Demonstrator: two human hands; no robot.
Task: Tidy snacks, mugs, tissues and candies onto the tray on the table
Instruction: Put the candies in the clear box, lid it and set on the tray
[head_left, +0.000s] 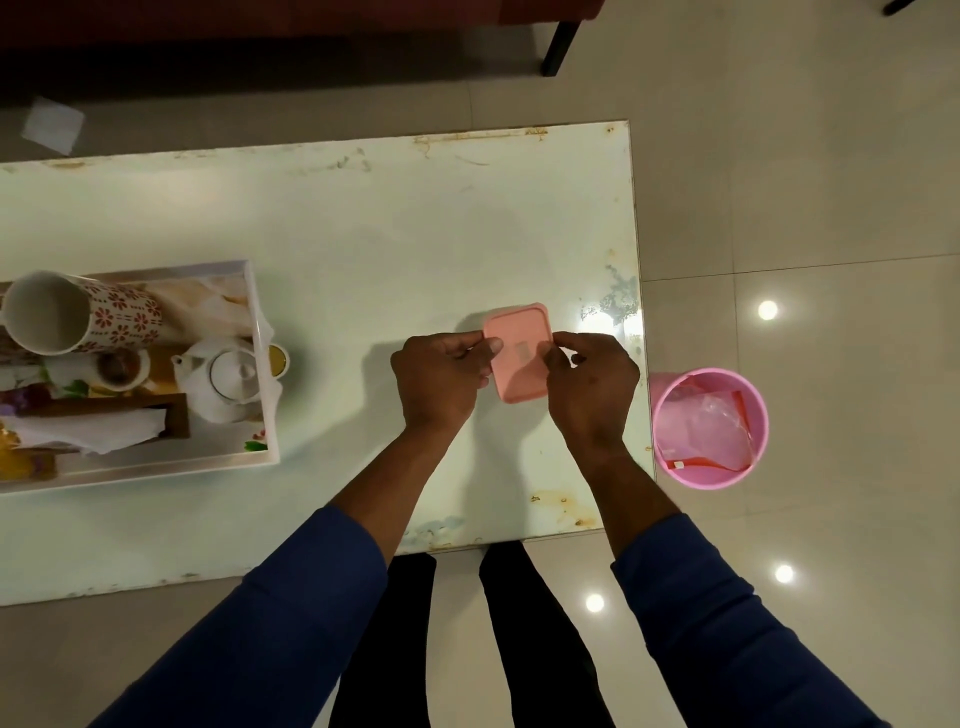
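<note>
A small pink box (519, 349) with a lid rests on the white table near its right end. My left hand (440, 379) grips its left side with the thumb on the lid. My right hand (592, 384) grips its right side, fingers curled over the edge. At the left stands the white tray (260, 436). On it are a tall white mug (78, 319) with red flowers, a white teapot (226, 379), a small cup (119, 368), and a wooden holder with white tissues (104, 428). Yellow items show at the tray's left edge, cut off by the frame.
A pink bin (710, 428) holding plastic wrappers stands on the floor by the table's right edge. A white paper (52, 124) lies on the floor beyond the table. A dark furniture leg (561, 44) is at the top. My legs are below the table's near edge.
</note>
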